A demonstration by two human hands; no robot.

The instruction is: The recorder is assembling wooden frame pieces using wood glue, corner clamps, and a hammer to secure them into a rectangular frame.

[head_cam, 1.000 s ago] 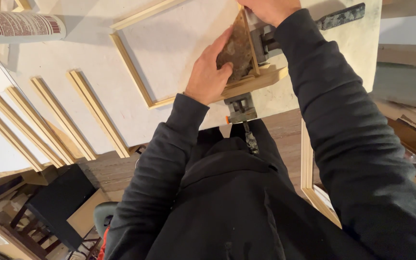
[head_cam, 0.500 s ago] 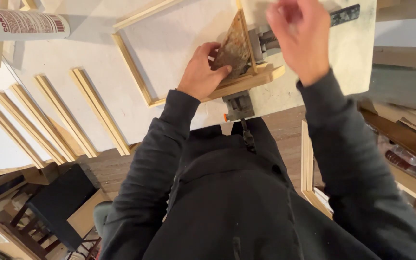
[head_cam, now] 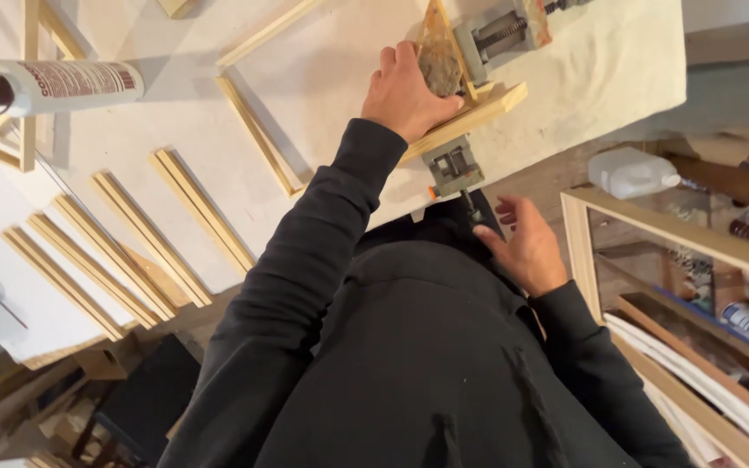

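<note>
My left hand (head_cam: 405, 94) presses down on the corner of a light wooden frame (head_cam: 263, 149) where it sits in a grey corner clamp (head_cam: 506, 35) on the white table (head_cam: 600, 78). A brownish triangular pad (head_cam: 440, 61) lies under its fingers. My right hand (head_cam: 526, 247) hovers below the table edge, fingers apart, next to the clamp's lower jaw (head_cam: 452, 166) and its dark screw handle (head_cam: 473, 208). It holds nothing that I can see.
Several loose wooden moulding strips (head_cam: 132, 243) lie in a row at the left. A white tube of adhesive (head_cam: 58, 85) lies at the upper left. A wooden shelf unit (head_cam: 678, 260) with bottles and a plastic jug (head_cam: 630, 172) stands at the right.
My right hand has come off the top of the clamp and dropped down to the screw handle below the table edge. My left hand has stayed on the frame corner.
</note>
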